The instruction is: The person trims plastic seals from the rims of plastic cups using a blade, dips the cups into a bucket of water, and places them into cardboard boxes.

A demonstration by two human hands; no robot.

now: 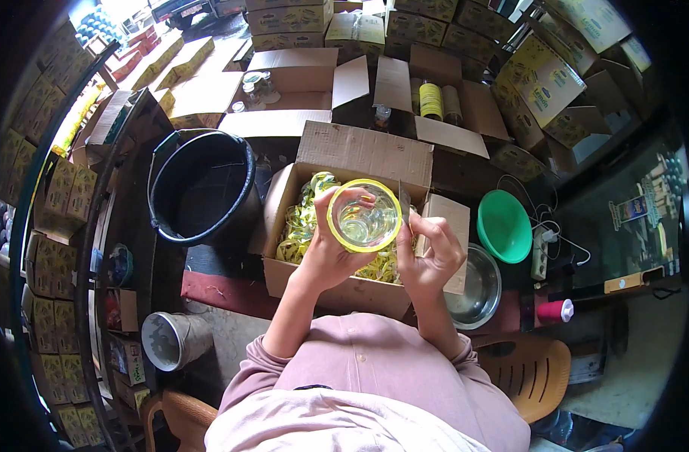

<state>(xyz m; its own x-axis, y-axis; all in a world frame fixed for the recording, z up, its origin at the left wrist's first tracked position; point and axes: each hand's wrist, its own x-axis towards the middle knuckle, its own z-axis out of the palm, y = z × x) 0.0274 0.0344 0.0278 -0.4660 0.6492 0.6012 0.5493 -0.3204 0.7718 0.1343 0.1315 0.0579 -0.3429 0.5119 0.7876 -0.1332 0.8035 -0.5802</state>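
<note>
My left hand (326, 252) is wrapped round a clear cup (353, 227) with a bright yellow ring at its rim, and the mouth faces up towards me. At the right of the rim, my right hand (432, 252) pinches a thin, flat, blade-like piece (405, 197); its exact kind is too small to tell. Both hands are above an open cardboard box (363, 154). Inside it lie yellow printed wrappers (295, 233), partly hidden by the hands and the cup.
Left of the box stands a black bucket (201, 235), with a grey bucket (175, 340) lower down. To the right are a green basin (504, 226), a metal bowl (472, 290), a pink thread spool (555, 311) and a power strip (539, 256). Behind, an open carton (295, 59) holds glass jars.
</note>
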